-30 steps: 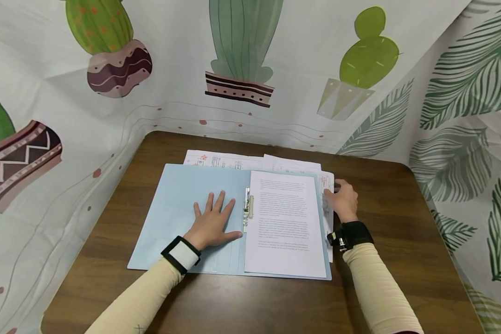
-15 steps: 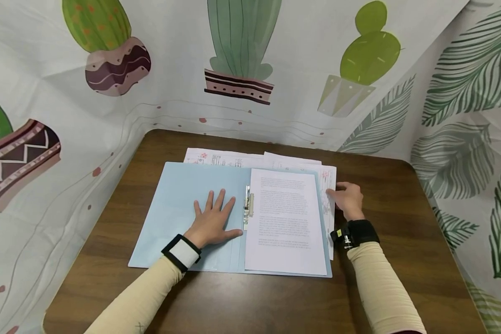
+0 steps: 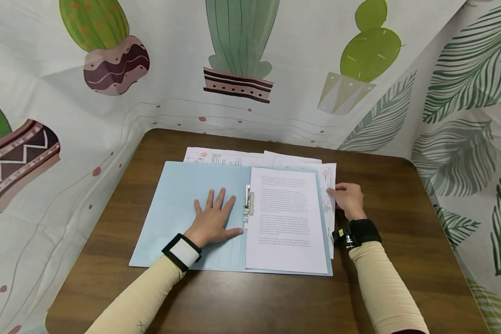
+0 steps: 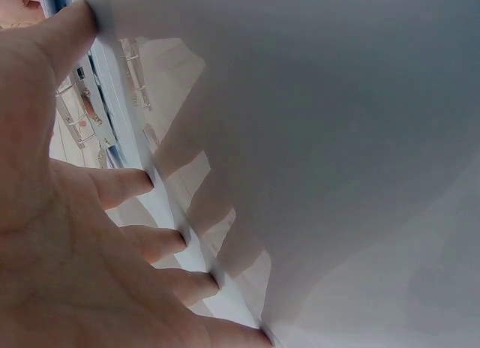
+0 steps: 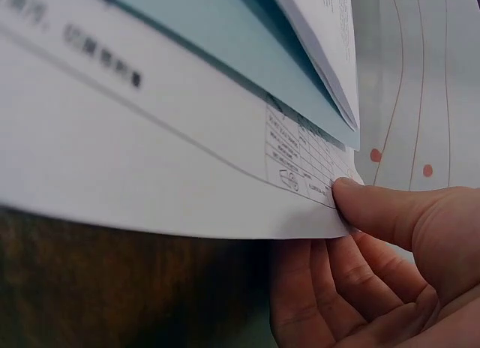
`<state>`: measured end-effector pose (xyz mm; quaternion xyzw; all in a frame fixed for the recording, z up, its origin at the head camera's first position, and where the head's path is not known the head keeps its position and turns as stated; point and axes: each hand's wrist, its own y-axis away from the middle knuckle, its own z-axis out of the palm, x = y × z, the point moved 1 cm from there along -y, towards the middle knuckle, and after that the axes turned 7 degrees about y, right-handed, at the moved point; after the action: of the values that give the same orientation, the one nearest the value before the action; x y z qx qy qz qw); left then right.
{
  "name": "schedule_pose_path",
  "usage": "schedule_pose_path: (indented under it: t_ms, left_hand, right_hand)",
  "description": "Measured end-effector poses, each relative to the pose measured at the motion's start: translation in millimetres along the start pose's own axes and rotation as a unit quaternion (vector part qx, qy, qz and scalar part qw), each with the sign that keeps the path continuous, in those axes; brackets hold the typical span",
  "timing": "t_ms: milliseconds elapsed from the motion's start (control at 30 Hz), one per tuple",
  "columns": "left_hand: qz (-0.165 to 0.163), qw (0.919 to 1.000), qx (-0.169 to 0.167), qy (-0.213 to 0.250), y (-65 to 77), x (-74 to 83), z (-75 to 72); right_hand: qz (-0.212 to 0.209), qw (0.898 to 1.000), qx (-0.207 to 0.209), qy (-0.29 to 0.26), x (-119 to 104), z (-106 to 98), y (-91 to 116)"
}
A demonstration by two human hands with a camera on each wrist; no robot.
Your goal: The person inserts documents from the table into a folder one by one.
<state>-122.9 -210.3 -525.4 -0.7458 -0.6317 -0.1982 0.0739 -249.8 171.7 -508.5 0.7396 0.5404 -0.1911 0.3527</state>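
Note:
A light blue folder lies spread open on the table, with a metal clip along its spine. White printed pages rest on its right side. My left hand presses flat on the folder's left cover, fingers spread, fingertips touching the glossy surface in the left wrist view. At the right edge, my right hand pinches a printed sheet between thumb and fingers. The thumb lies on top of that sheet and the other fingers are beneath it. Most of the sheet is hidden under the folder.
More printed sheets stick out beyond the folder's far edge. The brown wooden table has rounded corners. A white cloth with cactus and leaf prints hangs behind it and at the sides.
My right hand has shifted slightly to the right, and a dark object beside its fingers a second ago no longer shows. The sheet edge sticks out a little more. My left hand stays put.

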Motion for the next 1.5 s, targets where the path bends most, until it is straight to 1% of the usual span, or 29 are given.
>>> schedule_pose_path:
  t_ms: [200,400,500,600,733,933,1133,1400,1500]
  left_hand:
    - [-0.002,1.0000,-0.003,0.002,0.8,1.0,-2.0]
    - [-0.001,1.0000,-0.002,0.001,1.8,1.9,-2.7]
    - [0.000,1.0000,-0.003,0.001,2.3,2.5,-2.6]
    - [0.001,1.0000,-0.003,0.001,2.6,3.1,-2.2]
    - [-0.001,1.0000,-0.004,0.001,2.8,3.4,-2.0]
    - [-0.001,1.0000,-0.005,0.002,3.4,4.0,-2.6]
    - [0.000,1.0000,-0.004,0.005,3.2,3.5,-2.7]
    - [0.001,1.0000,-0.004,-0.001,1.1,0.9,-0.4]
    - [0.002,1.0000,-0.005,0.003,1.1,1.1,-0.5]
  right_hand:
    - [-0.001,1.000,0.000,0.001,-0.5,0.2,-0.3]
    - [-0.001,1.000,-0.013,-0.003,-2.0,-3.4,2.6]
    - [-0.008,1.000,-0.014,-0.006,-1.9,-7.0,4.4]
    - [-0.021,1.000,-0.004,-0.004,-0.9,-12.0,5.7]
    - [-0.044,0.999,0.024,0.003,0.1,-21.4,5.8]
    - [-0.074,0.993,0.084,0.021,-1.1,-41.6,5.5]
    - [-0.097,0.983,0.148,0.044,-1.1,-61.6,6.3]
    - [-0.104,0.971,0.206,0.059,-2.8,-86.8,11.8]
    - [-0.110,0.965,0.232,0.062,-3.7,-98.6,14.4]
